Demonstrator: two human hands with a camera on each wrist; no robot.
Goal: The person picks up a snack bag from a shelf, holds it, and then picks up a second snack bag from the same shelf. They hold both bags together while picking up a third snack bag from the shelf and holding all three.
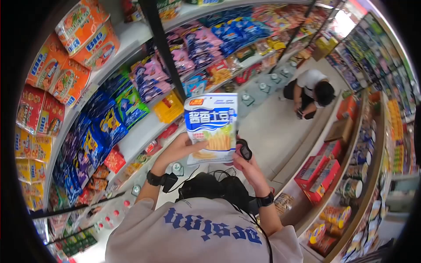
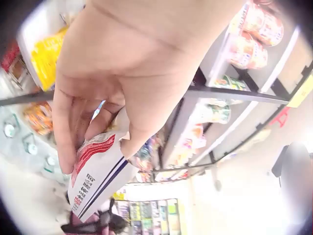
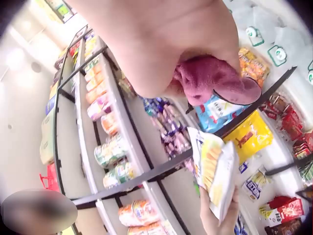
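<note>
Your left hand (image 1: 177,151) pinched the snack bag (image 1: 212,127) upright | your right hand (image 1: 245,164) curled round a small black device (image 1: 244,150), beside the bag.

Between the two rows of shelving the pale tiled aisle floor (image 1: 272,127) lies open ahead of the raised hands. The left white metal shelving (image 1: 131,131) is packed to its front edges with blue, purple and orange snack bags, so little gap shows between packs. On the right, red cardboard cartons (image 1: 318,171) stand at the foot of the low right-hand shelves (image 1: 372,144) and narrow the aisle. Farther along, a crouching person in a white top (image 1: 311,90) blocks the far end.
</note>
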